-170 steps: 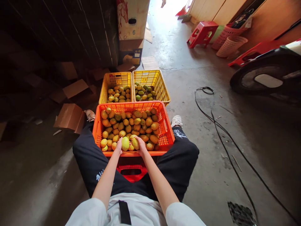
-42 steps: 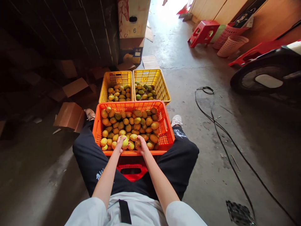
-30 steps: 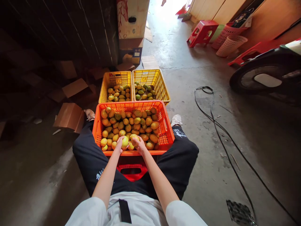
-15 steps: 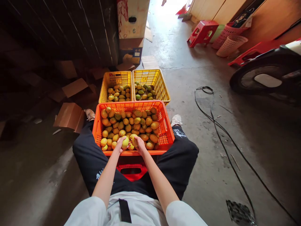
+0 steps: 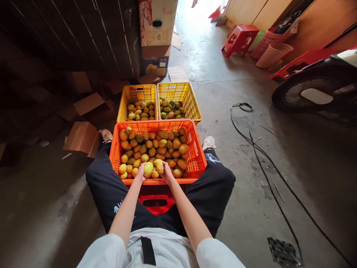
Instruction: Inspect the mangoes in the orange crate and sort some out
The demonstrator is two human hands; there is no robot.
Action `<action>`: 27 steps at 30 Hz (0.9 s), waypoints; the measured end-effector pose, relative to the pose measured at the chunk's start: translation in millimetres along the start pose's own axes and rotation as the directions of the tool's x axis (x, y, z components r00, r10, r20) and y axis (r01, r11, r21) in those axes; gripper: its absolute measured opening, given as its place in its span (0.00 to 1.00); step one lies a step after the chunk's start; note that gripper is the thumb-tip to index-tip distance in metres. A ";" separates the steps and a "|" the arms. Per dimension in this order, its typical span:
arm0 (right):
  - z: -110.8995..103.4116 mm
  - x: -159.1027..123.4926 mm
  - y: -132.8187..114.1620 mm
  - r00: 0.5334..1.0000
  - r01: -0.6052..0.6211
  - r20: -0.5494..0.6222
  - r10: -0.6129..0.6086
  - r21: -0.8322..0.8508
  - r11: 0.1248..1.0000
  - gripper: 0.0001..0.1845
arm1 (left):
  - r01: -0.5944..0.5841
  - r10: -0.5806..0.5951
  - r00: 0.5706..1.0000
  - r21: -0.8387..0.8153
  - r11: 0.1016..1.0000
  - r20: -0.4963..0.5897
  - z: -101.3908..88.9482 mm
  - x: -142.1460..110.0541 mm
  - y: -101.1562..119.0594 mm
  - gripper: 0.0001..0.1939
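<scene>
A large orange crate (image 5: 156,181) stands between my legs, holding many oval fruits (image 5: 152,152) in yellow, orange and brownish green. Over its near edge, my left hand (image 5: 141,173) grips a smooth, pale yellow-green fruit (image 5: 148,169). Close beside it, my right hand (image 5: 166,173) is closed on a yellower oval fruit (image 5: 160,168). The exact kind of fruit is unclear. Both hands stay low over the pile, a small gap between the two held fruits. Fingers under the fruits are partly hidden.
Beyond the orange crate, a left yellow crate (image 5: 122,102) and a right yellow crate (image 5: 193,102) hold more fruits. Cardboard boxes (image 5: 83,137) lie at left. A black cable (image 5: 267,163) runs over the floor at right, near a motorbike wheel (image 5: 304,93) and a red stool (image 5: 241,39).
My left hand keeps a pale fruit throughout. My right hand held a brownish fruit 1.4 s ago and has a yellower one since about 1 s ago, turned slightly in its fingers.
</scene>
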State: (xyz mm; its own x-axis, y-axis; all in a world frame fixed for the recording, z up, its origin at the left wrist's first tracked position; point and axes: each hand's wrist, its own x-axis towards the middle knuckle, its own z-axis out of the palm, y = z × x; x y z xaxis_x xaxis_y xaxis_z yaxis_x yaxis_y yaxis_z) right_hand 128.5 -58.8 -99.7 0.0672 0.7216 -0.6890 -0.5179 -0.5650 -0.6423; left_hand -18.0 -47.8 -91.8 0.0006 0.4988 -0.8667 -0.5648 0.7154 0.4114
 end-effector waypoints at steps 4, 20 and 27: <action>-0.1 0.0 -1.7 0.993 -0.115 0.003 0.115 0.047 0.992 0.19 | 0.025 -0.025 1.000 -0.045 0.999 -0.010 0.1 -0.2 2.1 0.20; 1.9 -1.2 8.0 0.985 0.037 -0.163 -0.053 -0.095 0.995 0.24 | -0.146 0.141 0.989 0.121 0.982 0.053 -2.0 -2.6 -4.9 0.08; -1.8 2.5 9.5 0.982 0.076 -0.165 -0.089 -0.086 0.993 0.19 | -0.143 0.144 0.990 0.154 0.978 0.009 3.1 -0.8 -6.2 0.10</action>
State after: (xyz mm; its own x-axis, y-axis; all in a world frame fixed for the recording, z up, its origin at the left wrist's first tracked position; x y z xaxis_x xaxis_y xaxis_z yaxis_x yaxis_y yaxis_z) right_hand 125.3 -63.1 -108.2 0.2528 0.6932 -0.6750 -0.4364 -0.5409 -0.7190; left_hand -11.9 -51.1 -92.8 -0.0737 0.6007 -0.7960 -0.4248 0.7032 0.5700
